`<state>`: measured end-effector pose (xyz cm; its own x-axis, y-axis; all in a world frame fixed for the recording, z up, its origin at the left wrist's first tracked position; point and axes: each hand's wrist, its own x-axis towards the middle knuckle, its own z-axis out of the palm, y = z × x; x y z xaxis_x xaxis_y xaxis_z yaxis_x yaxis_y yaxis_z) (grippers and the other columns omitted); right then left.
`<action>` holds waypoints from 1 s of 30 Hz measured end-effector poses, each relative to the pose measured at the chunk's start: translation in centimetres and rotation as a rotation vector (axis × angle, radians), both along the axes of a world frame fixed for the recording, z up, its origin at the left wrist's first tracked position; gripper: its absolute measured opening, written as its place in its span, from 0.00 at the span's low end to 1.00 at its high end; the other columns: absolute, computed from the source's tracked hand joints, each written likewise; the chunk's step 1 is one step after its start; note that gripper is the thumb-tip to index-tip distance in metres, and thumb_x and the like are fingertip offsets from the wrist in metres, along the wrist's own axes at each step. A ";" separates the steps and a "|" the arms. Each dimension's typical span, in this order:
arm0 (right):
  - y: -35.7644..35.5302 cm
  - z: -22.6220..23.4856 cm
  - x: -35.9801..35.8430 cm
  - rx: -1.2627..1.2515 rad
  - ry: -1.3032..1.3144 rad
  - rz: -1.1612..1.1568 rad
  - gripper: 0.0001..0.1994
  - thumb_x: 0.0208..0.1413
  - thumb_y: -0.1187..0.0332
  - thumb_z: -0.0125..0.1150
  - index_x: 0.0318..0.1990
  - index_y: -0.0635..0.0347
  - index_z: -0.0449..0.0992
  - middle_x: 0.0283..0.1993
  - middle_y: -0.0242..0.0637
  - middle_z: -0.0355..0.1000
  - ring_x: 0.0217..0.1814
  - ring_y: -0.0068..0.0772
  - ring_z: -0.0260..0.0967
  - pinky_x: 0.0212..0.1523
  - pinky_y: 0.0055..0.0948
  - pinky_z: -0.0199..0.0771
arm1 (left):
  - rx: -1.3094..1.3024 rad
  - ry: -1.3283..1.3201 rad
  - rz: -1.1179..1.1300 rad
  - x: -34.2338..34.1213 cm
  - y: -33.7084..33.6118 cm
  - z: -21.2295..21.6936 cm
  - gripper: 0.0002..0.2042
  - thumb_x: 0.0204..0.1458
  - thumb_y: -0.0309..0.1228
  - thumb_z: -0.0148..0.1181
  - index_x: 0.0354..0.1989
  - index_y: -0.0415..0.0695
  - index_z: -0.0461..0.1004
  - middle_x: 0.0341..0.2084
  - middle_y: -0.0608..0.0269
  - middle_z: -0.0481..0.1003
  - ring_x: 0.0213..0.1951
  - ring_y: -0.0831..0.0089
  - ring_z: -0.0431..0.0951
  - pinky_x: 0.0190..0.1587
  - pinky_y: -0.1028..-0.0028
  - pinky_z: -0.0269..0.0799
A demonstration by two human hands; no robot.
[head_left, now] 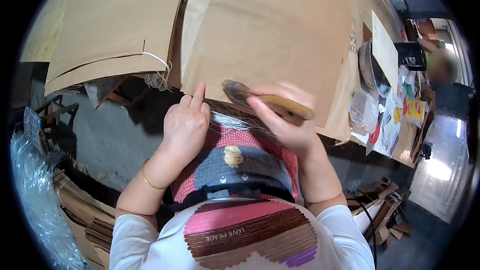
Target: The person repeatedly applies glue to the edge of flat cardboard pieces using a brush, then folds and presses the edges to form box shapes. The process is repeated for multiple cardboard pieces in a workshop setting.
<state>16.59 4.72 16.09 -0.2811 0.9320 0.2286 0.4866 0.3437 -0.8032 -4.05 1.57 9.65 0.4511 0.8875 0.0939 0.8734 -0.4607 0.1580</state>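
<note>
A stack of brown kraft paper sheets or sacks (pixel 270 35) lies on the table in front of me. My right hand (pixel 287 120) is closed around a flat brush (pixel 286 105) with a wooden handle. The brush's dark, worn head points left over the paper's near edge. Further left, my left hand (pixel 187 122) rests at the near corner of the same paper. Its index finger is stretched out onto the paper, the other fingers bend loosely, and the thumb is hidden. White strings (pixel 235 121) hang in a bunch below the paper edge, between my hands.
Another brown stack (pixel 115 25) with white string ends lies to the left. At right stand a round pan (pixel 372 67), a board (pixel 384 50), a clear plastic bag (pixel 364 110) and a yellow packet (pixel 415 111). Flattened cardboard (pixel 90 215) lies low at left. Another person (pixel 441 67) is at far right.
</note>
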 end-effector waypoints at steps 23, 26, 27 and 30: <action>-6.0 0.9 18.7 -0.073 0.936 -0.516 0.09 0.55 0.73 0.59 0.42 0.68 0.76 0.37 0.38 0.74 0.26 0.18 0.63 0.30 0.19 0.67 | -0.110 0.063 0.062 1.2 -0.2 1.0 0.05 0.43 0.19 0.54 0.19 0.36 0.65 0.56 0.44 0.67 0.34 0.58 0.74 0.36 0.65 0.73; -6.6 0.7 24.0 0.214 0.298 -1.011 0.12 0.55 0.74 0.60 0.47 0.64 0.76 0.38 0.39 0.74 0.31 0.27 0.68 0.35 0.22 0.69 | -0.012 -0.057 0.021 1.3 -0.2 1.6 0.06 0.44 0.20 0.56 0.20 0.35 0.66 0.50 0.47 0.72 0.31 0.61 0.74 0.32 0.67 0.71; -7.5 -0.9 27.5 0.293 -0.217 -0.946 0.13 0.53 0.76 0.60 0.47 0.61 0.77 0.38 0.40 0.73 0.33 0.33 0.69 0.37 0.25 0.70 | 0.037 -0.122 -0.002 1.2 -0.2 1.8 0.06 0.45 0.20 0.56 0.20 0.35 0.67 0.46 0.49 0.74 0.30 0.62 0.73 0.31 0.68 0.70; -9.6 -3.2 29.6 0.332 -0.922 -0.808 0.18 0.46 0.81 0.59 0.46 0.56 0.78 0.39 0.42 0.71 0.37 0.44 0.70 0.40 0.33 0.71 | -0.432 -0.493 0.136 0.6 -1.1 4.5 0.05 0.47 0.21 0.58 0.23 0.33 0.70 0.30 0.55 0.76 0.24 0.69 0.71 0.26 0.74 0.64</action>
